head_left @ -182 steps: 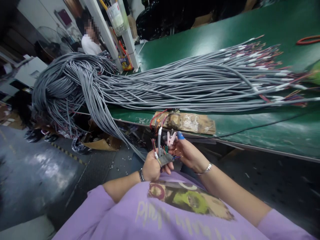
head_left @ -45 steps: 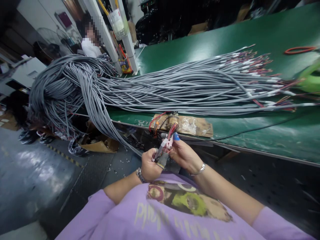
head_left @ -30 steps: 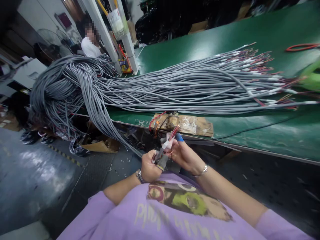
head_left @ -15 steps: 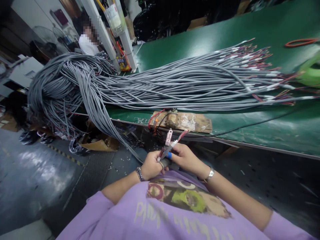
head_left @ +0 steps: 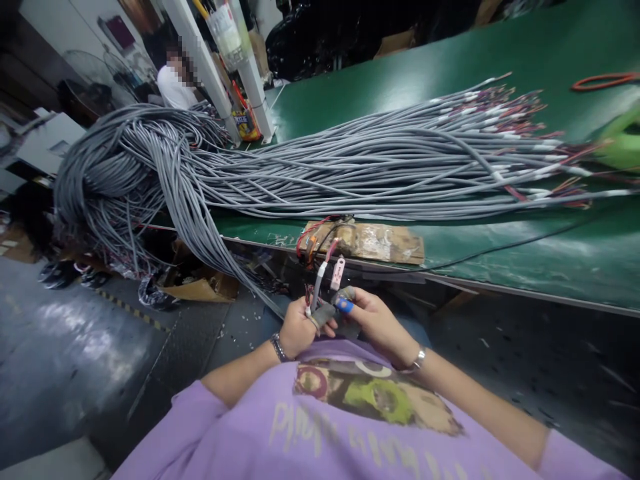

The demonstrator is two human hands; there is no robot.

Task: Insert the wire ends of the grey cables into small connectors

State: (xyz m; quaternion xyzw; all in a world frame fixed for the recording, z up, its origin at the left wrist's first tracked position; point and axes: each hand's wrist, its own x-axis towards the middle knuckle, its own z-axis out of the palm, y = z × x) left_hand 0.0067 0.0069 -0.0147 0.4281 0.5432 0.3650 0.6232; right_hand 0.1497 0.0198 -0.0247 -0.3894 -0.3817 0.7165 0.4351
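Left hand (head_left: pixel 299 327), near side of flat, worn brown board (head_left: pixel 385 244), grips round gray white-banded cable (head_left: pixel 317 290). Right hand (head_left: pixel 377 321), also that side, fingers bunched, can't tell if holding anything; flat pink clip (head_left: pixel 339 274) between right hand and board.

A dim workshop surrounds me. In front of me a long green worktable (head_left: pixel 525 280) runs at a slant, its glossy top showing a broad pale patch of reflected light near the far edge. Two white posts (head_left: pixel 204 73) rise towards its left end. Beyond the far edge, in deep shadow, are shiny black plastic (head_left: pixel 300 43) and a brown cardboard box (head_left: pixel 395 43). Past the left end, a pale wall (head_left: pixel 70 27) bears a dark red panel (head_left: pixel 117 31); near it is a wire-caged fan (head_left: pixel 90 73). Below the near edge, the grey floor (head_left: pixel 90 340) gleams, marked with black-and-yellow tape (head_left: pixel 133 312) and scattered white scraps.
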